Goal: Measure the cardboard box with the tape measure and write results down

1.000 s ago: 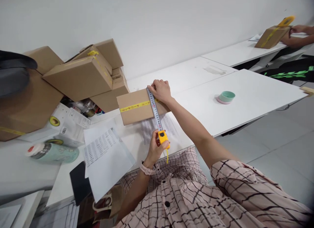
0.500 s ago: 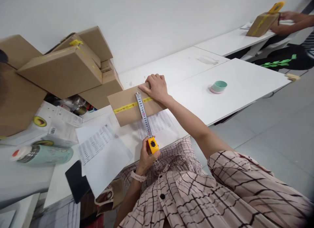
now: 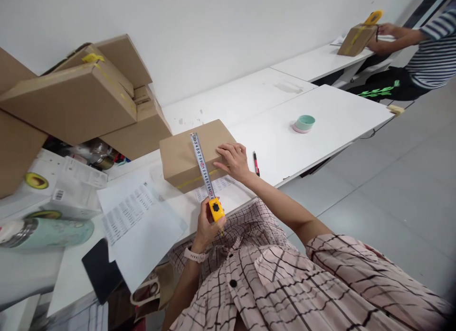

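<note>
My left hand (image 3: 210, 222) is closed around a yellow tape measure (image 3: 216, 209) near the table's front edge. Its blade (image 3: 202, 165) is pulled out and slants up across a brown cardboard box (image 3: 181, 153), with the end over the top face. The box lies on the table, plain face up, a strip of yellow tape on the side towards me. On its right near edge rests my right hand (image 3: 235, 162), fingers stretched over the top. A printed sheet (image 3: 223, 184) lies partly hidden beneath the box.
Printed papers (image 3: 142, 231) and a mint flask (image 3: 53, 233) lie left, below stacked cardboard boxes (image 3: 78, 98). A pen (image 3: 256, 164) and a green bowl (image 3: 305, 123) are on the right. Far right, a co-worker's hands (image 3: 386, 36) hold another box (image 3: 356, 39).
The box has rolled so its plain face is up and the taped side faces me. My right hand has shifted from the far edge to the near right edge. A pen has come into sight.
</note>
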Demonstrator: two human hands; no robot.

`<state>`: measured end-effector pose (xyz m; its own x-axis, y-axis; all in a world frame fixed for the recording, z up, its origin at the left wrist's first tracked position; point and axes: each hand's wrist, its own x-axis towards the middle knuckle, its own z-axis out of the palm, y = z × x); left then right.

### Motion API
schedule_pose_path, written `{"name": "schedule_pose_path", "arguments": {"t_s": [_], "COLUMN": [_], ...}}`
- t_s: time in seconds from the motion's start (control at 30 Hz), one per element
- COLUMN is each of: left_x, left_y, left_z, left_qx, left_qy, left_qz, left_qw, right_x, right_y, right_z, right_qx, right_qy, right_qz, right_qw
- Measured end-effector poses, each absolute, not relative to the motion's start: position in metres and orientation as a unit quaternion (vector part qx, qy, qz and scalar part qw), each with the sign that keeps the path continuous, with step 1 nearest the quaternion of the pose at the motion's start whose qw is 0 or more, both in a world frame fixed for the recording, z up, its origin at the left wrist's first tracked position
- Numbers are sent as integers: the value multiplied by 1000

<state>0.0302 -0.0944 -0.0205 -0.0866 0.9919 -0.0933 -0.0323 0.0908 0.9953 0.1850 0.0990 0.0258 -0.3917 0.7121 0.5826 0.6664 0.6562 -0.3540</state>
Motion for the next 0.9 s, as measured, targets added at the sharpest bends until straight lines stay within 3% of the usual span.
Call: {"name": "schedule_pose_path", "arguments": {"t_s": [0.13,0.27,0.37,0.53,0.7,0.8,0.9], "left_x": [35,47,56,63,67,56,28], "left_y": [-108,-131,-141,-144,-143,-134,-106], "left_z": [-13,-4,-8,-24,-17,4,41], "left_qx": [493,593,624,597,550,546,572], "left_qy": [565,565,535,541,590,615,613], "left_qz": [467,347,311,336,400,441,505], "left_qw": [469,458,478,487,435,360,206], "right_x": [197,236,263,271,248,246,250], "right_y": [89,58,39,4,-42,-40,-19], "right_z": [62,92,92,49,-1,-12,-16], "right_qx": [-406,-389,-401,-424,-395,-424,-478], "right_qy": [-789,-672,-604,-546,-704,-738,-732], "right_qz": [166,353,406,437,398,302,212], "right_qw": [429,522,557,576,436,429,436]}}
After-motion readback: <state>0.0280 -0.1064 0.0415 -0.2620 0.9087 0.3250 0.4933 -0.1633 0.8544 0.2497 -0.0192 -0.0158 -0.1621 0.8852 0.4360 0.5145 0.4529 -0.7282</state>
